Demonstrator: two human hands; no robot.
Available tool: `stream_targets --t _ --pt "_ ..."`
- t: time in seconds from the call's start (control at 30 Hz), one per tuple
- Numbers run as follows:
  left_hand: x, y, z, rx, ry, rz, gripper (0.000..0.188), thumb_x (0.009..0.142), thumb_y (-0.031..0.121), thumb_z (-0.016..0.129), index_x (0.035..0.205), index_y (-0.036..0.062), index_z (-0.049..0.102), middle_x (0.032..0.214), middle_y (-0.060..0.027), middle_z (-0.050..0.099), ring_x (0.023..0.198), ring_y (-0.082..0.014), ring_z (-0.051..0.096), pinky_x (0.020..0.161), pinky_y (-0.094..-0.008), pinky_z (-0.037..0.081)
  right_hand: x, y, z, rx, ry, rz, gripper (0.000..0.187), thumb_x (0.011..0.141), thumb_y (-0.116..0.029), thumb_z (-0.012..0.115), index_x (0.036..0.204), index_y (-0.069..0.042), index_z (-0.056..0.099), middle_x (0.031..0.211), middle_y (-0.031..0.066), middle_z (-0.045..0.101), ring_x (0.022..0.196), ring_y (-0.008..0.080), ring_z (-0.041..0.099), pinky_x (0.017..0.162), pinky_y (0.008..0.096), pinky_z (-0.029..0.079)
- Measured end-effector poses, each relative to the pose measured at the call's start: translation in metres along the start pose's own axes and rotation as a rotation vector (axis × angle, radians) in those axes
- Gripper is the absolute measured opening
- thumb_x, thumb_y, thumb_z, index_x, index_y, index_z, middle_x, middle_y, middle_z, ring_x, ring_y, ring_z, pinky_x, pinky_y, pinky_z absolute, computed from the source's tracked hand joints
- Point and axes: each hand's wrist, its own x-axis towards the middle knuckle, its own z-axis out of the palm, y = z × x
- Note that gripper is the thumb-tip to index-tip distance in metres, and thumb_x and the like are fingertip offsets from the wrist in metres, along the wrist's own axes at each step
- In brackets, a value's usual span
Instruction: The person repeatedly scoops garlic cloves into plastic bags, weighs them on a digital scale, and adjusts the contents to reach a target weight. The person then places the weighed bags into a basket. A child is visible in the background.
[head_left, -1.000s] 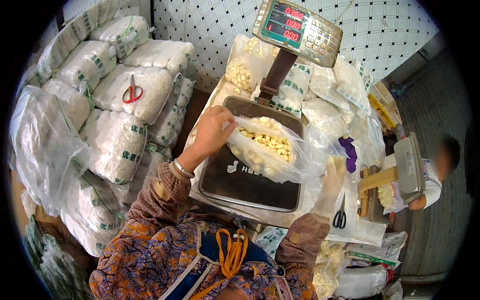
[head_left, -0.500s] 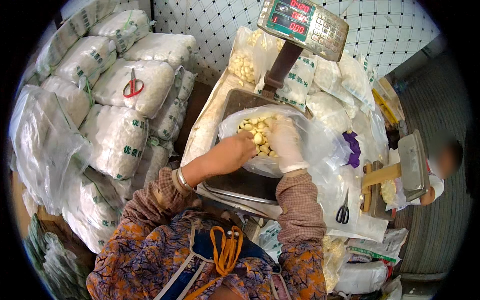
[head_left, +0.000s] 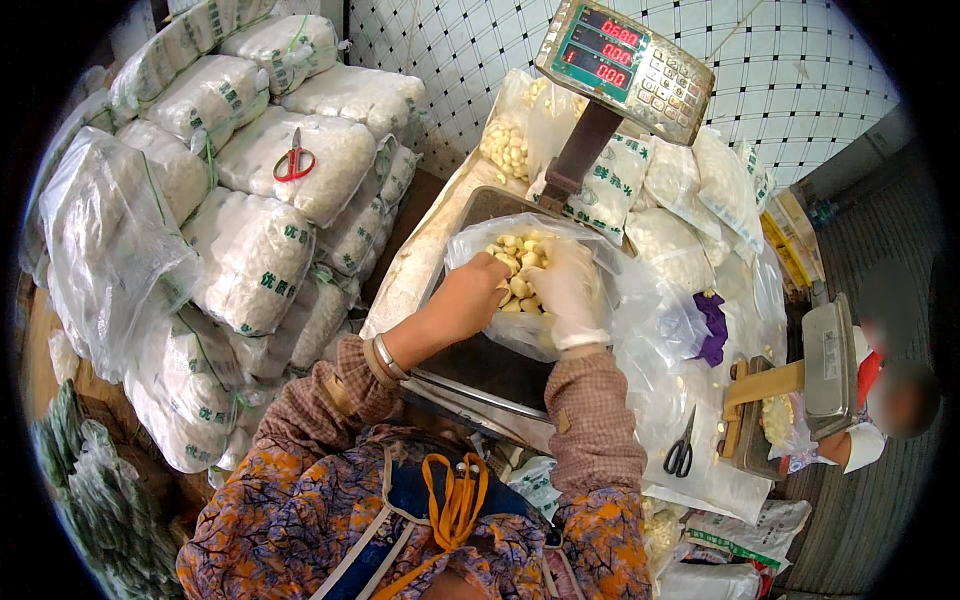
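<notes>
A clear plastic bag (head_left: pixel 470 245) of pale yellow peeled garlic cloves (head_left: pixel 519 290) stands with its mouth spread on the dark pan (head_left: pixel 497 375) of an electronic scale. My bare left hand (head_left: pixel 466 297), a bracelet at its wrist, reaches over the near left side of the bag; its fingers are curled at the cloves, and what they grip is hidden. From the right, my right hand (head_left: pixel 570 292), in a thin whitish glove, is inside the bag mouth. Its fingers bend down among the cloves, with the tips partly covered.
The scale's display (head_left: pixel 625 65) rises behind the bag. Stacked white filled bags (head_left: pixel 250 255) stand on the left, red-handled scissors (head_left: pixel 294 160) on top. To the right lie a purple cloth (head_left: pixel 711 328) and black scissors (head_left: pixel 681 450). Another person works by a second scale (head_left: pixel 829 365).
My left hand has moved in further over the cloves. The reading on the scale's display has changed. The whole view has shifted slightly, and the person at the right has moved.
</notes>
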Motion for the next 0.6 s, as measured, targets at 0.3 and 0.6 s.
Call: stream_targets --t 0.3,0.6 --pt "0.018 0.024 -0.002 -0.671 -0.133 -0.151 0.039 0.081 0.009 0.060 0.117 -0.0015 0.049 0.081 -0.0185 0.062 0.072 -0.0253 0.062 0.063 -0.0323 0.047 -0.047 0.011 -0.011 0.900 -0.001 0.072 0.028 0.083 -0.017 0.062 0.109 -0.008 0.063 0.123 0.0118 0.050 0.107 0.0230 0.051 0.090 0.0296 0.041" --pt "0.008 0.030 -0.008 -0.268 -0.055 0.276 0.037 0.078 0.003 0.059 0.115 0.0021 0.054 0.086 -0.0176 0.057 0.080 -0.0327 0.055 0.071 -0.0379 0.044 -0.071 -0.002 -0.054 0.616 -0.079 0.168 0.023 0.089 -0.015 0.052 0.105 -0.001 0.057 0.124 0.0168 0.047 0.085 0.0251 0.060 0.068 0.0339 0.051"
